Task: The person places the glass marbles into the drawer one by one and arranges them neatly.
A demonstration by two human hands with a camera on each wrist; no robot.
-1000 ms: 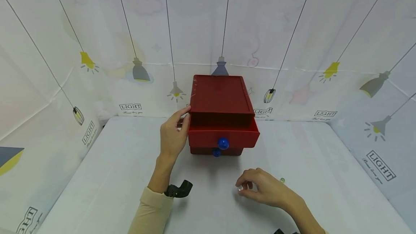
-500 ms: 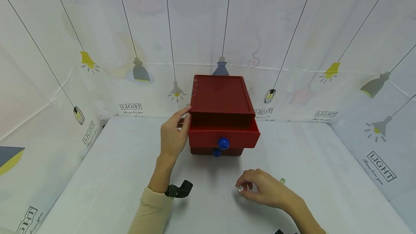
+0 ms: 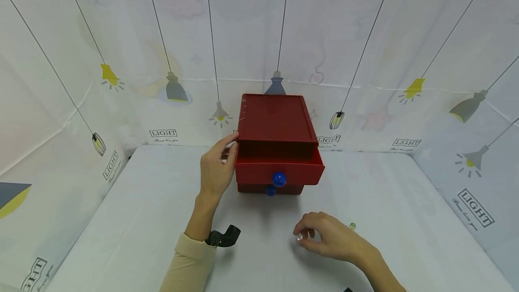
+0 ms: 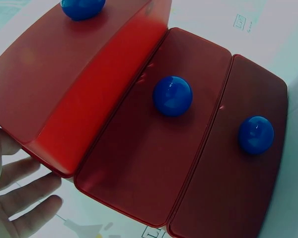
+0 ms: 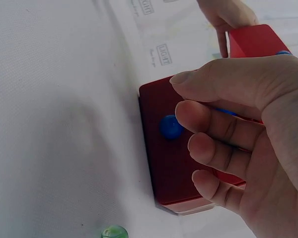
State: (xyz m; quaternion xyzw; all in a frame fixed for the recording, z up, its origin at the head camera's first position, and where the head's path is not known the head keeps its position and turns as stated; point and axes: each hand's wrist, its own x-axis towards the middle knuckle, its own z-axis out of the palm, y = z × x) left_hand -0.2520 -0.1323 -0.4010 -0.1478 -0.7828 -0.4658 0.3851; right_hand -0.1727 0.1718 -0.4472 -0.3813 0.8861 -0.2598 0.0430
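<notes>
White cloth (image 3: 243, 21) printed with hanging lamps backs a white table (image 3: 162, 202). Red chest (image 3: 275, 118) stands at the table's far edge; top drawer (image 3: 255, 174) pulled partly out, lower two drawers (image 4: 139, 153) closed. Left hand (image 3: 216, 170) rests at the chest's left side, fingers extended and spread. Right hand (image 3: 330, 235) is low over the table, nearer and to the right, fingers curled into a narrow pinch. Blue knob (image 3: 279, 179) on each drawer. Green marble (image 3: 352, 225) on the table, just beside the right hand. Clear bead (image 3: 299, 237) held between right thumb and fingertips; exact shape too small to tell.
</notes>
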